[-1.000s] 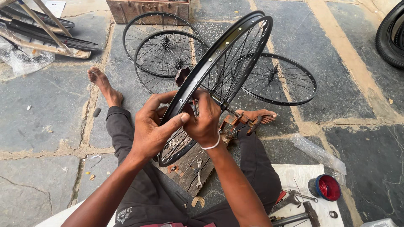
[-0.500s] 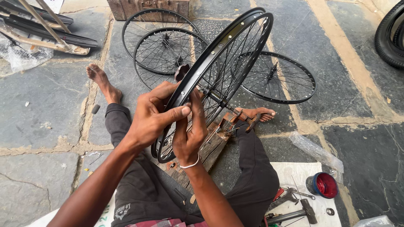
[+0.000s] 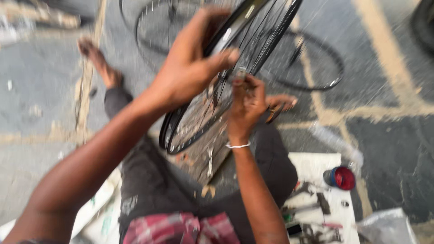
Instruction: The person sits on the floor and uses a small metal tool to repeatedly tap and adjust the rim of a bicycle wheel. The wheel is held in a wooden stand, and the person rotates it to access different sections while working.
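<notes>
Black bicycle rim [image 3: 253, 40] stands upright over the lap; left hand [image 3: 190, 68] wraps fingers around its edge, right hand [image 3: 246, 101] pinches what is probably a small spoke tool, blurred. Loose grip may let the wheel tip, the tool slip.

Everything here is smeared by motion blur. My left hand [image 3: 190, 68] covers part of the wheel rim [image 3: 212, 97], whose top runs off the upper edge. My right hand [image 3: 247, 101] pinches something small at the spokes, too blurred for me to tell what it is. The wheels on the ground [image 3: 312, 63] are cut off at the top and partly hidden behind the rim. The tools on the white sheet [image 3: 316, 208] are an indistinct jumble, cropped at the bottom.
</notes>
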